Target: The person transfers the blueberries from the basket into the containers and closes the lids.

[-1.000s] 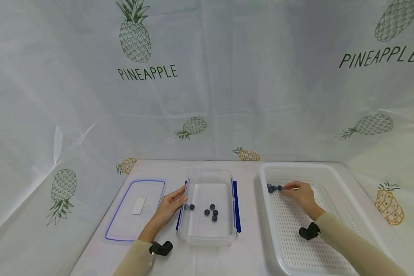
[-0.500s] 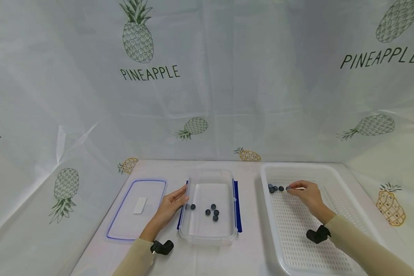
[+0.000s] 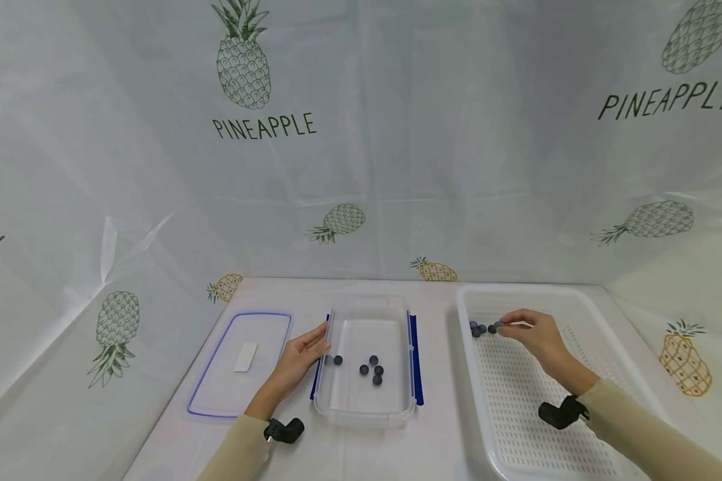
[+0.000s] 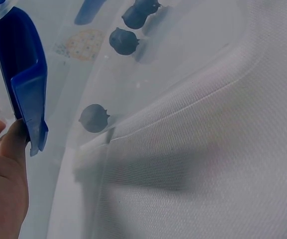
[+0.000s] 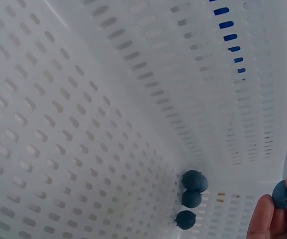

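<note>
My right hand [image 3: 538,337] pinches a blueberry [image 5: 284,194] between thumb and fingertips, above the left far part of a white perforated basket [image 3: 487,427]. Several other blueberries [image 5: 185,219] lie on the basket floor close to its left wall. At the middle of the table stands a clear plastic container [image 3: 364,417] with blue side latches, several loose blueberries [image 3: 377,380] inside it. With my left hand [image 3: 297,364] I hold the container's left side; in the left wrist view my fingers touch the blue latch [image 4: 31,89] that hangs down there.
A clear lid [image 3: 213,394] with a blue seal lies flat left of the container, and a small white rectangle [image 3: 246,357] shows on it. Behind the white-covered table [image 3: 430,441] hangs a pineapple-print sheet [image 3: 391,147].
My right hand has drawn a little right from the berry group, then risen slightly and come back left, a blueberry in its fingertips. My left hand stays on the container.
</note>
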Demonstrator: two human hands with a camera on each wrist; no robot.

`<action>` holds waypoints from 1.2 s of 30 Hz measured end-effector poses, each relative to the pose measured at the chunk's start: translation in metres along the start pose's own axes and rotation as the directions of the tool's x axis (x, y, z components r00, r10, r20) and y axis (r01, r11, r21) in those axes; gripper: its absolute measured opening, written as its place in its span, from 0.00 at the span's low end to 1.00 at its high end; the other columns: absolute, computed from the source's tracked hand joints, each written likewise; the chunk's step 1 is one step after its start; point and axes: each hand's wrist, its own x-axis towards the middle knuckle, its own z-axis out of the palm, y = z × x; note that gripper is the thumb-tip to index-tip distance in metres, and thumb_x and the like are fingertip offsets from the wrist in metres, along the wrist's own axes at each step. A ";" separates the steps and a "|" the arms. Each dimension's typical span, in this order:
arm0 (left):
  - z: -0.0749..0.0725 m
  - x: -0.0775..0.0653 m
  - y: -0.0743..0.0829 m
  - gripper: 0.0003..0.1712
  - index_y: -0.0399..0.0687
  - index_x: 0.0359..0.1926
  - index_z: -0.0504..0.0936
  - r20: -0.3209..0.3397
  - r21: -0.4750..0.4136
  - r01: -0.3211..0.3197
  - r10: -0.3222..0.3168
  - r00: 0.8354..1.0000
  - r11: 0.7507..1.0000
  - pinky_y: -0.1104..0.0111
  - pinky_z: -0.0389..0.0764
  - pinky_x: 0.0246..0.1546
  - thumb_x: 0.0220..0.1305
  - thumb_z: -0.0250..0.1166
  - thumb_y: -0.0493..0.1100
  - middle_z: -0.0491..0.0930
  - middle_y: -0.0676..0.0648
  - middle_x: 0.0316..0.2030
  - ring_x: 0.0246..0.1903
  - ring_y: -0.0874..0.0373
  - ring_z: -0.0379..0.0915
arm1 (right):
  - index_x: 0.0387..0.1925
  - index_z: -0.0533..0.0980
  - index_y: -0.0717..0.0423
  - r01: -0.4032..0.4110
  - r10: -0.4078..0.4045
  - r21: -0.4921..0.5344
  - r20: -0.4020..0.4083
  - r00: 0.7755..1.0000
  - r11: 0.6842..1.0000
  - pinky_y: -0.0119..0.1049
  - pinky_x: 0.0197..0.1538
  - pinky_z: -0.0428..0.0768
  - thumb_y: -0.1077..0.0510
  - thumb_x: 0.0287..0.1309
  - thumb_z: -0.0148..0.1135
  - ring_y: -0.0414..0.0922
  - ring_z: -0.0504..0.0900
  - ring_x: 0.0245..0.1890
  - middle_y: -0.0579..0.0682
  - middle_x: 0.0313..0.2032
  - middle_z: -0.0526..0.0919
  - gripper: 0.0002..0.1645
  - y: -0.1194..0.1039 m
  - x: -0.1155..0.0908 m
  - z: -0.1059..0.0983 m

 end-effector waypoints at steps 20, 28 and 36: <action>0.001 -0.001 0.002 0.32 0.50 0.65 0.64 -0.013 0.019 0.018 -0.018 1.000 1.000 0.74 0.66 0.56 0.61 0.62 0.45 0.62 0.54 0.64 0.63 0.62 0.57 | 0.44 0.74 0.69 0.074 -0.082 0.151 0.048 0.995 0.986 0.31 0.42 0.79 0.55 0.50 0.68 0.35 0.80 0.37 0.51 0.38 0.81 0.25 -0.039 0.006 0.008; 0.001 -0.002 0.002 0.32 0.49 0.66 0.63 -0.004 0.009 0.017 -0.017 1.000 1.000 0.74 0.65 0.57 0.62 0.61 0.44 0.60 0.54 0.65 0.63 0.62 0.57 | 0.43 0.74 0.71 0.108 -0.128 0.224 0.075 0.989 0.968 0.34 0.41 0.80 0.58 0.50 0.68 0.38 0.81 0.37 0.53 0.38 0.81 0.23 -0.055 0.011 0.023; 0.001 -0.001 0.001 0.32 0.48 0.66 0.63 -0.003 0.013 0.004 -0.004 1.000 1.000 0.74 0.64 0.57 0.62 0.61 0.44 0.61 0.53 0.65 0.63 0.61 0.57 | 0.42 0.74 0.72 0.099 -0.136 0.259 0.129 0.982 0.961 0.39 0.46 0.79 0.60 0.48 0.69 0.40 0.81 0.38 0.62 0.42 0.79 0.23 -0.072 0.016 0.045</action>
